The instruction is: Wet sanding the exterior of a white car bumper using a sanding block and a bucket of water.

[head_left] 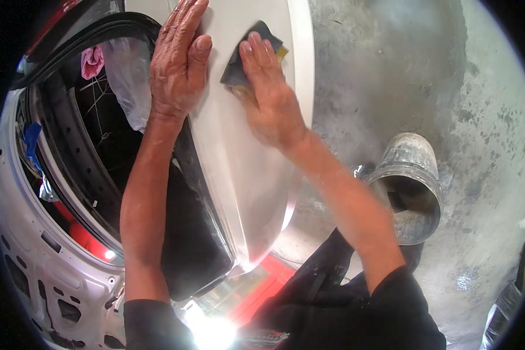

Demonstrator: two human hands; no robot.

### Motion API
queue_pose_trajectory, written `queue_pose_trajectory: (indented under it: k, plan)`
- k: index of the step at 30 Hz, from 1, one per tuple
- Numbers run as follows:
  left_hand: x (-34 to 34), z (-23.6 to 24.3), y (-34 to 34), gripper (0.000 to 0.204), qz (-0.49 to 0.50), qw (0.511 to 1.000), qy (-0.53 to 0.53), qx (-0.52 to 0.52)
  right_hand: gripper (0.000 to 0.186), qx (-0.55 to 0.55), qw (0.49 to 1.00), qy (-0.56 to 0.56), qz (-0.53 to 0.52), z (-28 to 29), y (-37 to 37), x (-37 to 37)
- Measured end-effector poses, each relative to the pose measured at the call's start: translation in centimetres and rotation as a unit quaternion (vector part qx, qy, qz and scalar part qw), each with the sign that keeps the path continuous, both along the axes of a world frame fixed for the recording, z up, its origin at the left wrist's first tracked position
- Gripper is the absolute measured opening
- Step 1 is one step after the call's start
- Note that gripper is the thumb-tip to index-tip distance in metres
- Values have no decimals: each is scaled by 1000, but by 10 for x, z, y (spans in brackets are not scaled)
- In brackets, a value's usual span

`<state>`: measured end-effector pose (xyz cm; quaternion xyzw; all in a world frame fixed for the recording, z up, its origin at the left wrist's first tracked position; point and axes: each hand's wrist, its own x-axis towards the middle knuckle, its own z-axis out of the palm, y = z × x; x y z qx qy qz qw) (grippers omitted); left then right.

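A pale, smooth car body panel (248, 175) runs lengthwise before me, wet-looking and shiny in places. My right hand (268, 96) presses a dark sheet of sandpaper (233, 67) flat against its upper part. The sheet's yellowish-brown underside shows at a corner and below the fingers, and the hand is slightly blurred. Farther left, my left hand (181, 64) lies along the panel's left edge, fingers stretched out and thumb apart, holding nothing. What its palm touches is hidden.
A black-sealed car opening (111, 26) lies to the left, with clear plastic sheeting (128, 81) and a pink cloth (91, 62) inside. A dirty bucket (408, 154) stands on the wet concrete floor (385, 76) at right. A bright lamp (213, 332) glares below.
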<state>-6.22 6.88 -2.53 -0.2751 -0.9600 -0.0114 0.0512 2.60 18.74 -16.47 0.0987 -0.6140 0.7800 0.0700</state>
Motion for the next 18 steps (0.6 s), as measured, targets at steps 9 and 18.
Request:
queue_pose_trajectory:
  k: [9,18]
  plan:
    - [3,11,-4,44,32,998,46,-32,65,59,998,17,0,21,-10,28]
    - [1,25,-2,51,51,996,59,-34,60,-8,999,-25,23,62,1,-9]
